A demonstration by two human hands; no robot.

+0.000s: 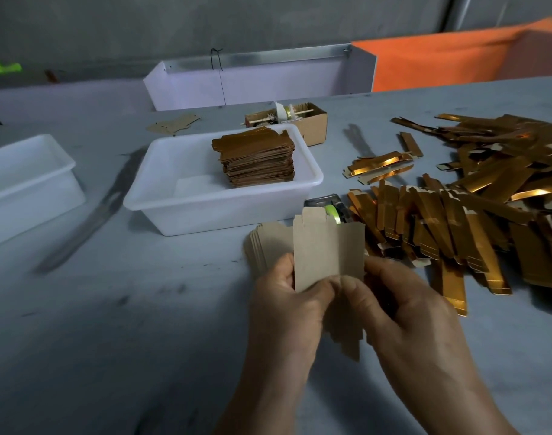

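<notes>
**A:** Two white plastic tubs stand on the left half of the grey table [111, 340]. The left tub [26, 177] runs off the frame's left edge. The middle tub [161, 199] sits to its right, with a strip of tabletop between their rims.

**B:** Anything inside them?

**A:** The middle one holds a stack of gold-brown card blanks [257, 160] against its far right corner. A small cardboard box [313, 127] stands just behind that corner.

**B:** Where are the hands?

**A:** Just in front of the middle tub's near right corner. The left hand [287, 302] grips a sheaf of kraft blanks [265, 246], thumb curled over the front, and the sheaf's edges fan out on the hand's left side. The right hand [403, 306] pinches the front blank [328, 249] near its lower right edge, between thumb and fingers. The blank's tabbed top edge points away from the person and hides part of a tape dispenser [334, 205].

**B:** How much room is around them?

**A:** Left of the hands, and in front of them, a wide stretch of tabletop reaches the near edge of the frame. On the right it is tight. A pile of folded gold sleeves [488, 199] begins just beside the right hand and spreads to the frame's right edge.
</notes>
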